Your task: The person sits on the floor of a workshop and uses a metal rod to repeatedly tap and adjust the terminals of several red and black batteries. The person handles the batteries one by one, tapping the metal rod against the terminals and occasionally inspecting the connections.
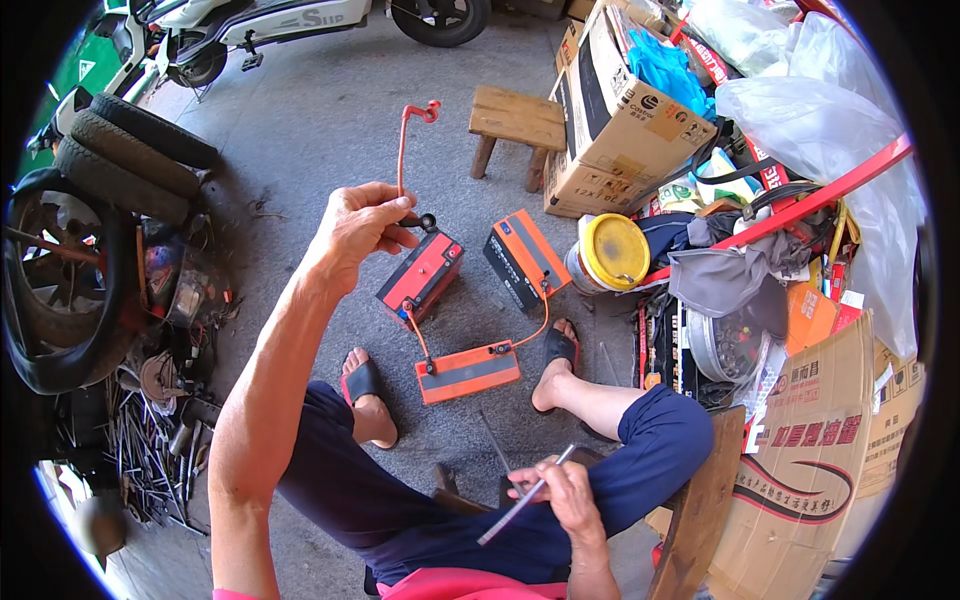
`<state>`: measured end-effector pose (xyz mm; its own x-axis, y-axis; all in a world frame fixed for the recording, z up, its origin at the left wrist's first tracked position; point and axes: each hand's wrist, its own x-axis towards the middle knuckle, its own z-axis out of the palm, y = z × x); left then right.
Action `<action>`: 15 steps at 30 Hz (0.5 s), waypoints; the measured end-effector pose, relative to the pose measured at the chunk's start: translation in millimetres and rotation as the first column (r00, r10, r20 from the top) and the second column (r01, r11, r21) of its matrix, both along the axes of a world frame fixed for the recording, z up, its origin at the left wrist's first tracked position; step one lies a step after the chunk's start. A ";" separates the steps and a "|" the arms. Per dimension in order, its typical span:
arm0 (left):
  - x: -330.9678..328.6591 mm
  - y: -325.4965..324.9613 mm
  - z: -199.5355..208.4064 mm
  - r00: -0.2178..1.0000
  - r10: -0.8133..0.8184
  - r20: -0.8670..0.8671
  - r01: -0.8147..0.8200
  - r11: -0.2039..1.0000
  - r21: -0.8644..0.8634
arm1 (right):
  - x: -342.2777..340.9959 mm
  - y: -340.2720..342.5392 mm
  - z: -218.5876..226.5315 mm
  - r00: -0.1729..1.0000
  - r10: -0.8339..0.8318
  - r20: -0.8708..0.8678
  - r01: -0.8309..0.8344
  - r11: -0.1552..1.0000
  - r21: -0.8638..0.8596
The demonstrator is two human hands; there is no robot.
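Note:
My left hand [358, 228] is raised, thumb and fingers pinched on a short red cable [402, 150]. The cable stands up from the grip, with a red-capped end [428, 111] at its top; a black end piece [428, 221] shows beside the fingertips. Just beyond and below sits a red-topped battery [420, 275]. An orange-topped battery [524, 252] stands to its right, and another orange battery [470, 374] lies nearer, between my feet. Orange cables [539, 325] link the batteries. Over my lap, my right hand [562, 497] grips a silver metal rod [512, 518]; a thin dark rod [494, 437] shows beyond its fingers.
A small wooden stool [517, 117], cardboard box [620, 120] and yellow-lidded bucket [614, 252] stand at the far right. Cardboard [800, 440] and piled bags fill the right side. Stacked tyres [130, 155] and loose metal tools [150, 450] lie left; a scooter [270, 25] stands behind.

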<state>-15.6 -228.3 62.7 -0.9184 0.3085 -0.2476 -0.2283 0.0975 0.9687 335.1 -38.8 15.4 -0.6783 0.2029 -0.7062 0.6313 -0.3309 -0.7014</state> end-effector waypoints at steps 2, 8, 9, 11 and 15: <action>-0.9 -1.1 0.3 1.000 -0.005 0.004 0.005 1.000 0.005 | 2.2 -8.7 -21.7 0.999 0.045 0.014 -0.046 0.998 0.045; 0.0 -7.2 0.2 1.000 0.007 -0.001 -0.007 1.000 -0.001 | 9.1 -7.1 -47.2 0.999 -0.040 0.005 0.040 0.999 -0.027; 0.1 -7.5 1.1 1.000 0.010 0.003 -0.010 1.000 -0.002 | 16.6 -2.7 -59.1 0.999 -0.045 0.002 0.045 0.997 -0.061; -0.4 -7.9 0.6 1.000 -0.002 0.008 0.002 1.000 -0.005 | 27.7 -2.1 -78.5 0.996 -0.085 0.008 0.085 0.988 -0.127; -0.8 -8.9 -0.7 1.000 -0.025 0.010 0.025 1.000 -0.017 | 27.7 -14.0 -84.2 0.994 -0.109 -0.010 0.107 0.990 -0.091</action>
